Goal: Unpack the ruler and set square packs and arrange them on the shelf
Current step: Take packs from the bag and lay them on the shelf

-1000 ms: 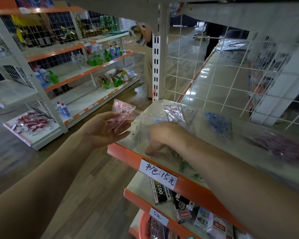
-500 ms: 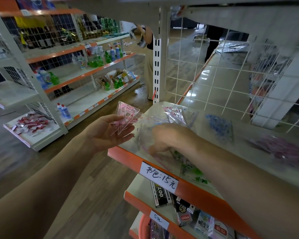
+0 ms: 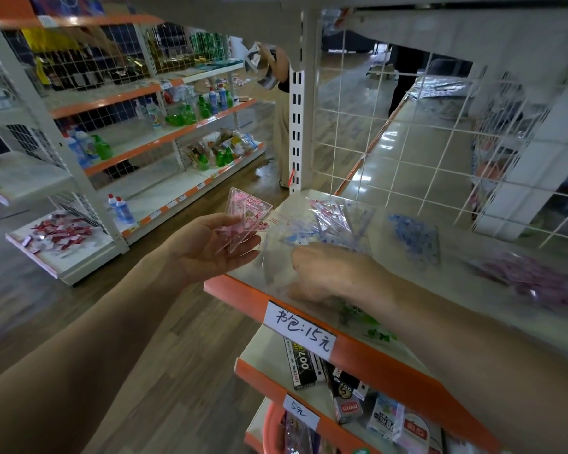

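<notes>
Left hand, palm up, pinches a pink clear-plastic triangular set square pack just off the cream shelf's corner. Right hand rests knuckles-up on a crinkled clear bag of blue packs; its fingers curl under, so I can't tell its grip.

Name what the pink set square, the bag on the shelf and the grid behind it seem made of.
Pink set square: rigid glossy plastic, likely; see-through, with crisp straight edges. Bag: thin clear plastic film; it wrinkles and glints. Grid: probably metal wire, painted white.
</notes>
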The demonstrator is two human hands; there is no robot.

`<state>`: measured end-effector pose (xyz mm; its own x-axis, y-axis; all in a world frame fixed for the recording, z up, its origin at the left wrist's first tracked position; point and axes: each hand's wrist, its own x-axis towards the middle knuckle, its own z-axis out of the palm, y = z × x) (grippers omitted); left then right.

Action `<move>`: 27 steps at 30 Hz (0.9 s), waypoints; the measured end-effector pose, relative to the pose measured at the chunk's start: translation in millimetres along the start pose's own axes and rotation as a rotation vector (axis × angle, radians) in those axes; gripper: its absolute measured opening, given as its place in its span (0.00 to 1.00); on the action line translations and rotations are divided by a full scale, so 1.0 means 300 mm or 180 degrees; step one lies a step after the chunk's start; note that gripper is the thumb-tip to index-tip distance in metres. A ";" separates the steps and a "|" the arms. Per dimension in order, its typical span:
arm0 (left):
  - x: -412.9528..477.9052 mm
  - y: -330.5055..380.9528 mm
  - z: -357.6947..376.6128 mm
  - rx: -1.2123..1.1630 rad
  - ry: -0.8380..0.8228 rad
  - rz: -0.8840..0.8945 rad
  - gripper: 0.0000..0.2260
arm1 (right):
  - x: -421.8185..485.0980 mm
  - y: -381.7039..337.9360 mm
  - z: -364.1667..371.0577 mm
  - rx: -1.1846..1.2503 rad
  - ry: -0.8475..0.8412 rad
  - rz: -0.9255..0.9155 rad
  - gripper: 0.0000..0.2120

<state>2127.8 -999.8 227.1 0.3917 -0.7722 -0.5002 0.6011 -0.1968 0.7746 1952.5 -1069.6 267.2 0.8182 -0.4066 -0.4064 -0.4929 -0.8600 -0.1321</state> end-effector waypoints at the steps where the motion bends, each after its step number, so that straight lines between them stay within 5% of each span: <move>1: 0.000 -0.001 0.001 0.0006 -0.0009 -0.0005 0.15 | 0.005 0.005 0.007 -0.0079 0.0067 0.0012 0.06; 5: -0.005 -0.006 0.002 0.0041 -0.0030 -0.0010 0.12 | 0.022 0.002 0.015 -0.0077 0.0006 0.0113 0.17; 11: -0.022 -0.007 0.009 0.0051 -0.0078 0.0041 0.10 | 0.056 0.025 0.026 0.0219 -0.0094 0.0329 0.05; 14: -0.026 -0.008 0.010 0.0061 -0.0073 0.0040 0.08 | 0.038 0.027 0.009 0.0317 -0.0053 0.0378 0.19; 24: -0.034 -0.014 0.015 0.0044 -0.0147 0.0001 0.12 | 0.042 0.037 0.007 0.1398 0.0068 0.0329 0.23; 27: -0.033 -0.014 0.012 0.0010 -0.0176 -0.0004 0.11 | 0.042 0.048 0.020 0.1050 0.0276 0.0380 0.21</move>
<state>2119.0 -993.5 230.0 0.3520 -0.8041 -0.4790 0.5994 -0.1995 0.7752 1954.0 -1085.4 254.7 0.7642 -0.5349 -0.3604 -0.6439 -0.6648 -0.3787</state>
